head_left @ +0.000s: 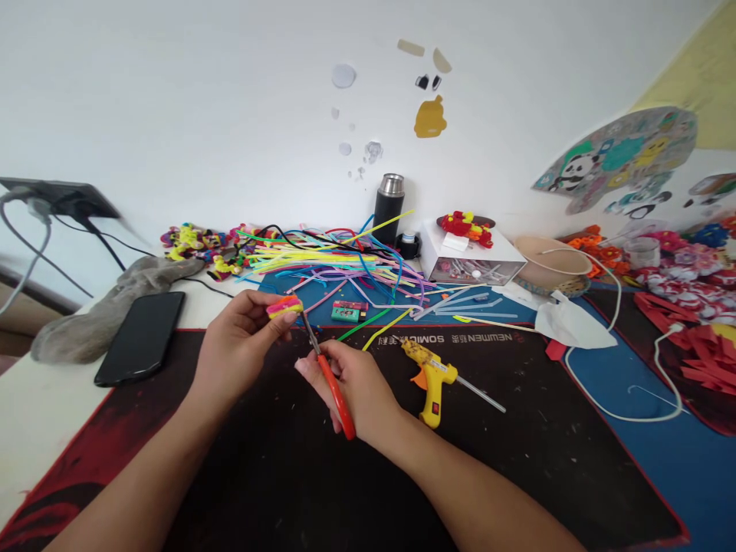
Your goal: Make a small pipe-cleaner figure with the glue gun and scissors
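Fuzzy pink-and-yellow piece [285, 308] is held up over the table [34, 406], pinched between the thumb and fingers of the person's left hand [238, 333], with the tip of red-handled scissors [330, 377] at its right end. It looks light, soft and easily squashed, so a gentle grip on its left edge, clear of the metal, seems best. The right hand [362, 391] curls around the scissors, its fingers partly hidden.
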